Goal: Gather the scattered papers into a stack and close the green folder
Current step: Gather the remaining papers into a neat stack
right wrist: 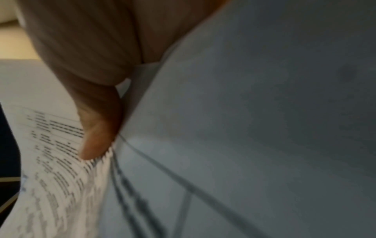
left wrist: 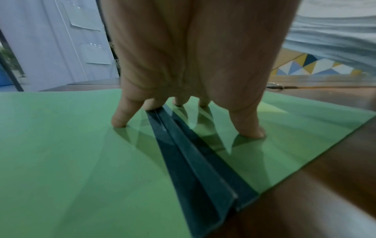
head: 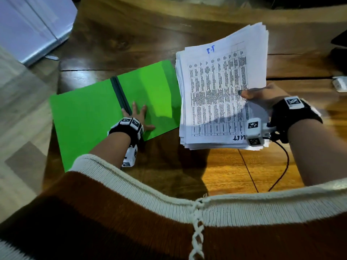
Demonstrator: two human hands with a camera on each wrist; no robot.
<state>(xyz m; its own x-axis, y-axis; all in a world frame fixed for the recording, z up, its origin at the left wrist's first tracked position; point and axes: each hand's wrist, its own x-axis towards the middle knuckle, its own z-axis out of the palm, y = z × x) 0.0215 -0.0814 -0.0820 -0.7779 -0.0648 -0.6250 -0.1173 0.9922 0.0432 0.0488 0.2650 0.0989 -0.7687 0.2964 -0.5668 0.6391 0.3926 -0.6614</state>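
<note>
We record: bright green folder [head: 84, 117] with dark grey-green spine strip [head: 121, 94] under our left hand's fingertips [left wrist: 120, 122]; white papers [head: 219, 87], black table print, blue handwriting, pinched by our right hand [head: 262, 98]; brown wood-grain table [head: 234, 166].

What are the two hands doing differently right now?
The left hand presses spread, straight fingers on the open green folder; the right hand pinches the paper stack. The left hand touches the folder's dark spine; the right hand holds the stack raised. Both wear wrist cameras.
</note>
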